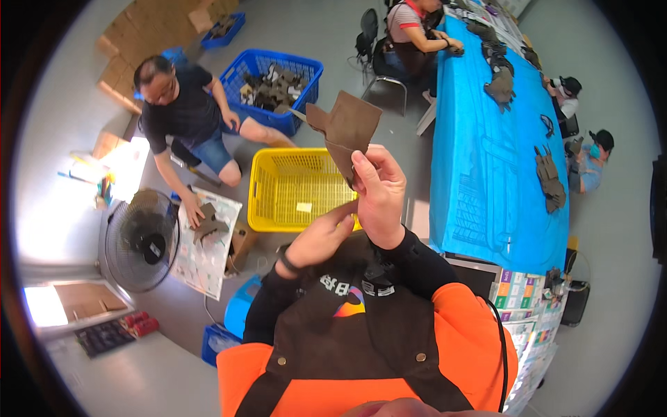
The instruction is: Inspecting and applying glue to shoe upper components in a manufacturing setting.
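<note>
My right hand [381,191] is raised in front of me, with thumb and fingers pinched on the narrow lower end of a flat brown leather-like piece [347,125]. The piece stands upright above the yellow basket. My left hand [319,238], with a dark band at the wrist, sits just below and to the left. Its fingertips reach the heel of my right hand, under the piece's lower end. Whether the left fingers grip the piece is hidden by my right hand.
A yellow basket [295,187] holding a small slip stands on the floor ahead, and a blue basket [274,87] of brown pieces sits behind it. A crouching person [184,115] presses a brown piece onto a sheet by a fan [142,240]. A blue table [486,160] with brown pieces and seated people is at right.
</note>
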Motion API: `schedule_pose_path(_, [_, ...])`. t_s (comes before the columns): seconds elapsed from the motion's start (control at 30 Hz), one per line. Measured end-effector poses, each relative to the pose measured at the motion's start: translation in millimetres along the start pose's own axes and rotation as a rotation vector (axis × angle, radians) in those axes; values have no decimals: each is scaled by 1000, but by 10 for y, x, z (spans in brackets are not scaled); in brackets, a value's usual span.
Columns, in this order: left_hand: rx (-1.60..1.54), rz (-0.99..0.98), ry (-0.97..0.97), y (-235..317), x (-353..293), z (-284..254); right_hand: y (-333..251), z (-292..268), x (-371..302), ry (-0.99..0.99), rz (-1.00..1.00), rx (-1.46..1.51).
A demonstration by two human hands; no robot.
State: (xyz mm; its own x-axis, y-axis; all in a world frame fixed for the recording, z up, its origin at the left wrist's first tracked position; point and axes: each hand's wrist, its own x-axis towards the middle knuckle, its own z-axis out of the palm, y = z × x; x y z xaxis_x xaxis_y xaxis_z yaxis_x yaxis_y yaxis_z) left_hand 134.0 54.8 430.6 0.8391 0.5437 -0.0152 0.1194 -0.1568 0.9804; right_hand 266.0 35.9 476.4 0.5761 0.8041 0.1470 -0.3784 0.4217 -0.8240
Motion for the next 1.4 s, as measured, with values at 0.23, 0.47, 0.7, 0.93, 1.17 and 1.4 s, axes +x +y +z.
schedule_pose_path(0.23, [-1142,162,208,43,276,133,66,-36,-179,-78,10,-93])
schedule_pose_path(0.47, [-1081,74,552,36,137,-188,87,-64,-130,-273,292,-118])
schedule_pose_path(0.7, [-1109,118,590,242,191,-6,102,63,-208,-283,366,-87])
schedule_pose_path(0.93, [-870,38,624,-22,-40,-217,365,-781,-194,-48,739,123])
schedule_pose_path(1.17, [-596,-61,475,196,-135,-250,24,-1153,-6,32,608,208])
schedule_pose_path(1.4, [-521,-95,469,197,-112,-182,-364,-762,136,-98,448,62])
